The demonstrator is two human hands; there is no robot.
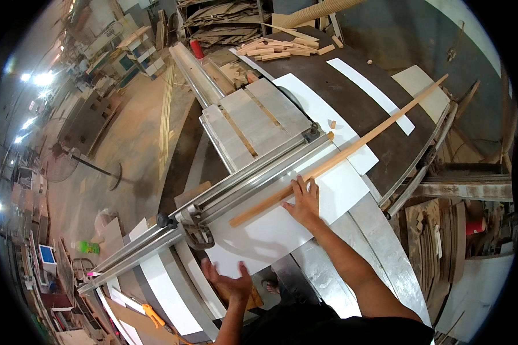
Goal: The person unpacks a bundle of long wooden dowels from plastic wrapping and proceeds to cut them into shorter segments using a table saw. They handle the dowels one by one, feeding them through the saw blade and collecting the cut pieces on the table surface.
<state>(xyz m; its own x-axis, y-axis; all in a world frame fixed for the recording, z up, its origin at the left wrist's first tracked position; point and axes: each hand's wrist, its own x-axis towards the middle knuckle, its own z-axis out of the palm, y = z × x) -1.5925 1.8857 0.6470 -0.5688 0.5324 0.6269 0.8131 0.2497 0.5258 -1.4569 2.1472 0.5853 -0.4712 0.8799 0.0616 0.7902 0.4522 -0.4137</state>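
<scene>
A long, narrow wooden strip (351, 150) lies slantwise across a white panel (270, 244) on the sliding table of a panel saw. Its far end reaches out over the dark side table at the right. My right hand (304, 202) grips the strip left of its middle, fingers over the top and thumb on the near side. Palm up and holding nothing, my left hand (229, 282) hovers by the panel's near left edge with its fingers apart. Just beyond the strip runs a metal fence (259, 181), with a dark clamp-like stop (197, 230) near my left hand.
Cut wooden blocks (279, 49) are heaped at the back of the dark table (351, 86). White strips and an orange air gun (152, 315) lie at lower left. A standing fan (60, 152) is on the floor at left, and stacked boards (437, 241) lean at right.
</scene>
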